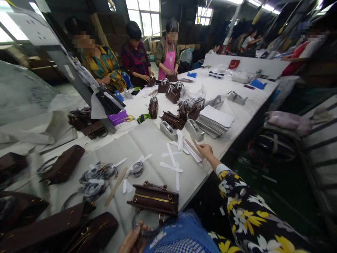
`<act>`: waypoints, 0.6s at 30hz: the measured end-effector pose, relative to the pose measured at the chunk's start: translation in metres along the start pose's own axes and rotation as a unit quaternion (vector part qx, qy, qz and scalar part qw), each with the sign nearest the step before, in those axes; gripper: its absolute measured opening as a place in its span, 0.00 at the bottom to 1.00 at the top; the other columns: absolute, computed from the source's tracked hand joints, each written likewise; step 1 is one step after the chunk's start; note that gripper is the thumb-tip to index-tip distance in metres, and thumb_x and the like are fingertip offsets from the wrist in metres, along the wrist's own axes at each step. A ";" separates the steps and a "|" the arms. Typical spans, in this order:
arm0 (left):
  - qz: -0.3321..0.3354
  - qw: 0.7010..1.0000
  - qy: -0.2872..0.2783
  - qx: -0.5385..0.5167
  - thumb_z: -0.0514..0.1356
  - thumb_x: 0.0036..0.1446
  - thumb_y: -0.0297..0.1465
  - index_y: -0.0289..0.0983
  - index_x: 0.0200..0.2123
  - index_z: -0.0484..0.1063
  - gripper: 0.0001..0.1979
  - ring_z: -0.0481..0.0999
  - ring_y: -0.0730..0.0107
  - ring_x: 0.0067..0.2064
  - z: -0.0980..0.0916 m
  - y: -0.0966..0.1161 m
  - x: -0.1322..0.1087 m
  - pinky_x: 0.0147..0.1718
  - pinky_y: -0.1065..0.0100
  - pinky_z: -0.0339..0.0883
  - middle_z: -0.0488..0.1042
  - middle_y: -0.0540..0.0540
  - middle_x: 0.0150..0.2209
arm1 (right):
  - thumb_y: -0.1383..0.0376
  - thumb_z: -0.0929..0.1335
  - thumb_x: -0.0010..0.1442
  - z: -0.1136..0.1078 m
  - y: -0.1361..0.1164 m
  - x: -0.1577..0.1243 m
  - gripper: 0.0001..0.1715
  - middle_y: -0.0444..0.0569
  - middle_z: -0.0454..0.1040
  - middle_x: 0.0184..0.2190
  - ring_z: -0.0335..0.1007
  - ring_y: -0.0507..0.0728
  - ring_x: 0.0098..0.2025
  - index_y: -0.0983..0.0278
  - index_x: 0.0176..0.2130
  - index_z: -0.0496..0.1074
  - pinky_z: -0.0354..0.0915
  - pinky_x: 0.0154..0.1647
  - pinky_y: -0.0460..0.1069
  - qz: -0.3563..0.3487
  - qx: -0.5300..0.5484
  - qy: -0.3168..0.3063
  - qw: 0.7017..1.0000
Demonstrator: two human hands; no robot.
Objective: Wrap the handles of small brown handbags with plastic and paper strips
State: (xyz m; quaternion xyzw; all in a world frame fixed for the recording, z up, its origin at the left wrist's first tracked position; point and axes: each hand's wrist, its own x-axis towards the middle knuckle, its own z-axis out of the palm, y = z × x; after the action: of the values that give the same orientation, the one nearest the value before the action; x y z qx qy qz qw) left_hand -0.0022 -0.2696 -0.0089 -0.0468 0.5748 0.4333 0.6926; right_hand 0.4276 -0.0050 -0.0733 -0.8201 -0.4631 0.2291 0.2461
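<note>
A dark brown handbag [154,200] with a gold zip lies at the table's near edge, in front of my body. My left hand [133,239] grips its wrapped handle [137,219] at the bottom of the view. Reaching forward, my right hand [205,151] pinches the end of a thin brown strip [194,140]. Below that hand lies a small stack of pale strips [193,153]. White paddle-shaped pieces [172,160] are scattered to its left. Between them and the bag's left side is a plastic-wrapped coiled strap [137,169].
Two tape dispensers [195,130] stand beyond my right hand, beside a stack of white sheets [216,119]. More brown handbags [65,163] crowd the left. A grey post [76,77] rises from the table. Several people work across it, one in a pink apron [170,59].
</note>
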 end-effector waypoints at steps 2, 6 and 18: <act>0.006 1.000 -0.007 0.005 0.65 0.47 0.23 0.33 0.40 0.75 0.14 0.81 0.58 0.41 0.003 0.005 -0.009 0.41 0.64 0.76 0.82 0.43 0.34 | 0.57 0.65 0.58 -0.001 -0.015 -0.020 0.17 0.50 0.80 0.33 0.76 0.57 0.35 0.66 0.38 0.76 0.67 0.30 0.45 -0.022 0.048 -0.022 0.998; 0.010 0.998 -0.051 -0.032 0.60 0.56 0.24 0.30 0.39 0.74 0.07 0.81 0.62 0.40 0.014 0.013 -0.032 0.41 0.66 0.77 0.81 0.40 0.35 | 0.53 0.60 0.64 0.010 -0.047 -0.086 0.20 0.49 0.80 0.38 0.76 0.52 0.31 0.62 0.47 0.68 0.71 0.31 0.46 -0.077 0.175 -0.127 0.973; 0.001 0.992 -0.129 -0.015 0.60 0.58 0.29 0.31 0.37 0.73 0.07 0.80 0.65 0.39 0.014 0.020 -0.026 0.39 0.69 0.75 0.80 0.42 0.34 | 0.49 0.67 0.58 0.039 -0.073 -0.262 0.25 0.51 0.79 0.40 0.75 0.57 0.37 0.61 0.47 0.77 0.72 0.42 0.54 -0.104 0.295 -0.309 0.898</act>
State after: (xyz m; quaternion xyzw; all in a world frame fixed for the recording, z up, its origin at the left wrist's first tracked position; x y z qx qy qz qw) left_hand -0.0035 -0.2633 0.0266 -0.0006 0.4740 0.4447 0.7600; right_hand 0.2349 -0.1928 -0.0196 -0.5451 -0.5097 0.5702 0.3434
